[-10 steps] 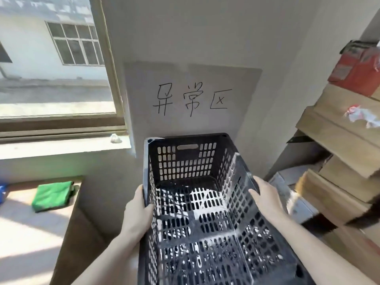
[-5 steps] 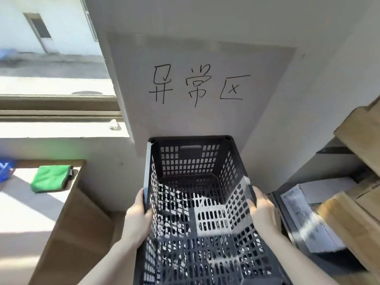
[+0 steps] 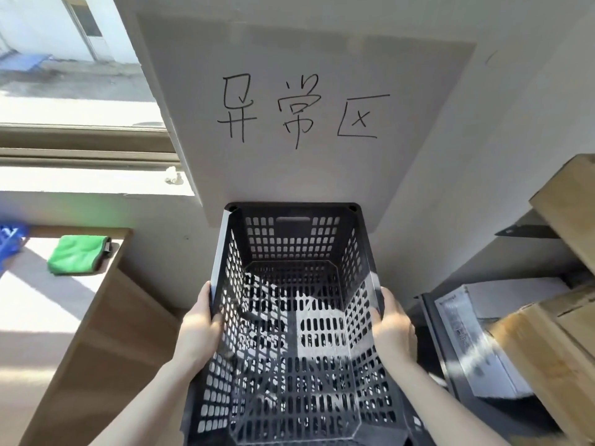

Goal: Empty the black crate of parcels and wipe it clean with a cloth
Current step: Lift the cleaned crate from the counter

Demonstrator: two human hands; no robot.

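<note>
Both hands hold the crate out in front of the person, close to the wall. The left hand grips the left long rim and the right hand grips the right one, opposite each other. Each has its thumb hooked over the edge into the inside and the rest of the hand against the outer wall. The crate is black, with slotted walls and floor, and it is tipped so that its mouth faces the camera. Its floor shows from wall to wall, patched with sun. Its far end has a handle slot and sits just below a grey board on the wall, which bears three characters handwritten in black. Whether the crate's underside rests on anything is hidden.

To the left stands a wooden counter, its top partly in bright sun. The cloth, green and folded, lies on the far part of it, well apart from the crate. A blue thing shows near the cloth, cut off by the left edge of the view. Above the counter runs a window sill with a small white lump at its right end.

To the right, cardboard boxes are stacked on shelving. A white parcel with a printed label lies below and between them, near the right forearm.
</note>
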